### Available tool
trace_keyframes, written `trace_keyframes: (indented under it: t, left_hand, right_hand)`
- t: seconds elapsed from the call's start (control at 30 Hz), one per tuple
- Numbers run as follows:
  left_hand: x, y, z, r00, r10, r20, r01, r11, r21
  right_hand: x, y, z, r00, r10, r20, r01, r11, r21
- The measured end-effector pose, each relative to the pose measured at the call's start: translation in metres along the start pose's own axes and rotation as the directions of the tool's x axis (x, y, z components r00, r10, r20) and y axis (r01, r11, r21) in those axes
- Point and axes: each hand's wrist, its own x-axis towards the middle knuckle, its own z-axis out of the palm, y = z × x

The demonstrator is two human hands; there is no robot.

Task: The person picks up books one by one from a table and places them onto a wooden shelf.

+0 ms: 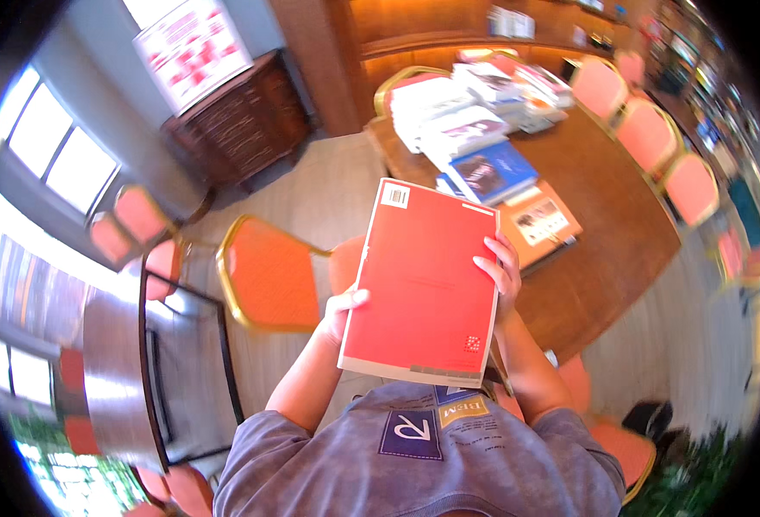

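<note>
Between my two hands is a red paperback book [422, 278], with a barcode patch at its upper left corner. My left hand [342, 313] grips its left edge, thumb lying on the cover. On the right edge my right hand [506, 274] holds it with fingertips over the cover. The book is raised in front of my chest, tilted slightly. Just beyond its right edge, an orange book [564, 223] with a pale picture panel rests on the wooden table [619, 245]. A blue book [509, 161] lies behind that one.
Stacks of white books [438, 106] cover the table's far end. An orange chair [270, 274] with a gold frame stands to the left. Pink-orange chairs [645, 136] line the table's far right side. A dark wooden cabinet [244, 119] and a black-framed table [118, 375] are further left.
</note>
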Motion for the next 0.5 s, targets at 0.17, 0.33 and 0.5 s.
trace_keyframes:
  t: [0.17,0.33,0.5]
  left_hand:
    - [-0.123,0.043,-0.004,0.905,0.371,-0.209,-0.327,0.92,0.217]
    - [-0.238,0.085,-0.021,0.624,0.727,-0.285,-0.565,0.672,0.478]
    - [-0.345,0.116,-0.055,0.343,0.889,-0.305,-0.497,0.447,0.744]
  right_hand:
    - [0.008,-0.077,0.112,0.935,0.146,0.323,-0.205,0.966,0.157]
    - [-0.014,-0.161,0.205,0.756,0.13,0.642,-0.369,0.894,0.254]
    - [0.047,-0.329,0.254,0.4,0.228,0.888,-0.598,0.799,0.065]
